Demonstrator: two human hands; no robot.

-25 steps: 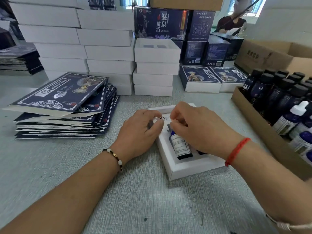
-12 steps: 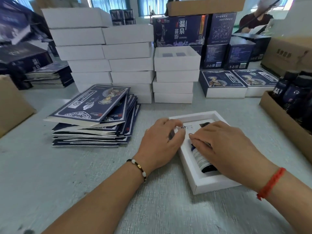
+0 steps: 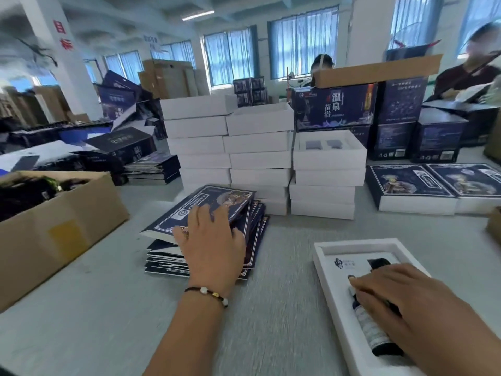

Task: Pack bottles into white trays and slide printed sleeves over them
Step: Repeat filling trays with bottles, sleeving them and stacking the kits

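A white tray (image 3: pixel 333 302) lies at the lower right of the grey table. In it rests a dark bottle with a white label (image 3: pixel 369 330); a second bottle's black cap (image 3: pixel 380 264) shows beside it. My right hand (image 3: pixel 412 308) lies flat over both bottles with straight fingers. To the left is a stack of dark blue printed sleeves (image 3: pixel 165 263). My left hand (image 3: pixel 212 246) rests on the top sleeve (image 3: pixel 217 198), fingers spread over its near end and thumb by its right edge.
A brown cardboard box (image 3: pixel 54 237) holding dark items stands at the left. Stacks of white trays (image 3: pixel 260 147) rise behind the sleeves. Two sleeved boxes (image 3: pixel 412 185) lie at the right, dark cartons (image 3: pixel 336 107) behind them. Other people work beyond.
My left hand left the tray and went left onto the top sleeve of the stack. My right hand stayed on the bottles. The view swung up and left.
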